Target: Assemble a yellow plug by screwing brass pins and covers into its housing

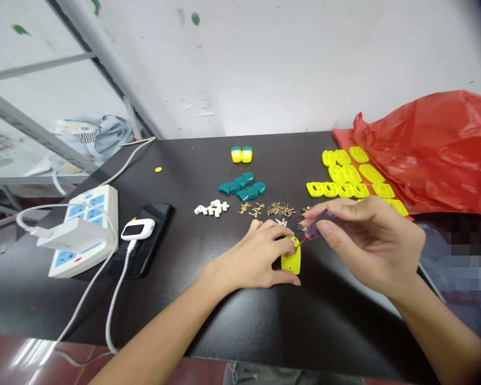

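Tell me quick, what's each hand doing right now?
Left hand: closed, gripping a yellow plastic casing.
Right hand: closed, pinching a purple-handled screwdriver.

Black surface (220, 315), contents: white power strip (93, 202), left; black smartphone (161, 215) beside it; teal plastic shells (241, 187), white plastic pieces (212, 208) and brass pins (280, 210), centre; yellow plastic casings (339, 187) in rows, upper right; red plastic bag (425, 155), far right.

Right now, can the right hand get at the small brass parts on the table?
Probably yes. The right hand is just beside the brass parts, with nothing between them. But it grips a purple-handled screwdriver at the yellow plastic part held by the left hand, so it likely needs freeing first.
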`<state>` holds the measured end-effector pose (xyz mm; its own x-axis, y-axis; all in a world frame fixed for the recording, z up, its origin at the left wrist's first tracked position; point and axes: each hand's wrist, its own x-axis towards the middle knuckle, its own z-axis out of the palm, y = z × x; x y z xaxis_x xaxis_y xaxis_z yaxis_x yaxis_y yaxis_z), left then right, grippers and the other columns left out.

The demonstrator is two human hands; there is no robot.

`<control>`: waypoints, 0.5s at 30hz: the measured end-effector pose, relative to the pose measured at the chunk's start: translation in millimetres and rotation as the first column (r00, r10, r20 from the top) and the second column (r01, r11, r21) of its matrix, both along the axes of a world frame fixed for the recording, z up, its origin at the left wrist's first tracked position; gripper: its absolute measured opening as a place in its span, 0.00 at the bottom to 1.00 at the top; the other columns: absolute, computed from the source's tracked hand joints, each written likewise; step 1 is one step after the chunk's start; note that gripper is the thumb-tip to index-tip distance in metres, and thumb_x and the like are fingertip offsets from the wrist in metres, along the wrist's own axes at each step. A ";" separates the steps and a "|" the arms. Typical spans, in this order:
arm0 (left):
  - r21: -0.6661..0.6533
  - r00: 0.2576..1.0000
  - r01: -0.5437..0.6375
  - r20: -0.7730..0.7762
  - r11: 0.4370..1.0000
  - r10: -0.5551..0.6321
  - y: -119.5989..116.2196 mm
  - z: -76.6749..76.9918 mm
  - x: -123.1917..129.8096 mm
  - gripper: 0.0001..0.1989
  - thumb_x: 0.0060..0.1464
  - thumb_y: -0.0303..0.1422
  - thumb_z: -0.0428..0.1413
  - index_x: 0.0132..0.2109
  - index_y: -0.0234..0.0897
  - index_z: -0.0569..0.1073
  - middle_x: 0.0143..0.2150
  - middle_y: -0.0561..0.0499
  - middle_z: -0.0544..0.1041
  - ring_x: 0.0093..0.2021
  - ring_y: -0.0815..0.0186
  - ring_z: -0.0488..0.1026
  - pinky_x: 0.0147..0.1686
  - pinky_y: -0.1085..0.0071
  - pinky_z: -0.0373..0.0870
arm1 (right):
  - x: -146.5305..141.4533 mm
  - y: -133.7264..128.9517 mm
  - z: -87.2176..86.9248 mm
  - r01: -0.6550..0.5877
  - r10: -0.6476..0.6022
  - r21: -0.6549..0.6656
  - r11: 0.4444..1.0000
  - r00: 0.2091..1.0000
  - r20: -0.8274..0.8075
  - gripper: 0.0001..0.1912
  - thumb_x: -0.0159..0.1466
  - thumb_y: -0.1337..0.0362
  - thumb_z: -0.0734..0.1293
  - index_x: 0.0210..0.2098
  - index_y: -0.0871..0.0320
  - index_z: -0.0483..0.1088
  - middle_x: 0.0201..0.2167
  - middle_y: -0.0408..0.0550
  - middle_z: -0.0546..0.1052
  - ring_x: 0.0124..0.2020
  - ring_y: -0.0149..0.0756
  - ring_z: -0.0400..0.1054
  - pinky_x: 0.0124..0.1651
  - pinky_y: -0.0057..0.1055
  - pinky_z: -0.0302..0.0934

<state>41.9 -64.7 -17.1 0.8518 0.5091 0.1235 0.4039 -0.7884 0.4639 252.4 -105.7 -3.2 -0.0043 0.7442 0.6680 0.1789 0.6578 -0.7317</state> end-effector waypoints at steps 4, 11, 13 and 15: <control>0.006 1.000 0.001 -0.003 1.000 0.000 -0.1 -1.3 -0.1 0.21 0.54 0.51 0.65 0.42 0.37 0.74 0.60 0.45 0.73 0.57 0.52 0.67 0.52 0.57 0.59 | 0.2 -0.4 0.3 0.002 -0.002 -0.002 1.000 1.000 0.009 0.17 0.60 0.80 0.70 0.43 0.54 0.73 0.39 0.47 0.81 0.41 0.40 0.79 0.44 0.39 0.76; 0.004 1.000 -0.003 -0.005 1.000 0.003 -0.5 -2.1 -0.6 0.22 0.54 0.51 0.64 0.43 0.37 0.74 0.60 0.44 0.73 0.58 0.52 0.67 0.52 0.56 0.59 | 1.0 -0.4 -0.1 0.002 -0.002 -0.012 1.000 1.000 0.018 0.17 0.60 0.80 0.71 0.43 0.54 0.72 0.40 0.48 0.81 0.40 0.41 0.79 0.44 0.40 0.77; 0.003 1.000 -0.004 -0.005 1.000 0.004 -0.3 -2.2 -0.7 0.22 0.54 0.51 0.65 0.43 0.37 0.74 0.60 0.44 0.73 0.58 0.52 0.67 0.51 0.56 0.59 | 1.5 0.3 -0.6 0.008 -0.008 -0.006 1.000 1.000 0.028 0.17 0.60 0.79 0.71 0.44 0.53 0.73 0.40 0.48 0.81 0.40 0.41 0.79 0.44 0.41 0.77; 0.002 1.000 -0.003 -0.007 1.000 0.003 -0.2 -2.2 -0.7 0.22 0.54 0.51 0.65 0.43 0.37 0.74 0.60 0.45 0.73 0.58 0.52 0.67 0.51 0.57 0.59 | 2.1 1.2 -1.0 0.022 -0.022 0.005 1.000 0.999 0.045 0.17 0.60 0.79 0.71 0.44 0.53 0.73 0.40 0.48 0.81 0.40 0.42 0.80 0.44 0.42 0.77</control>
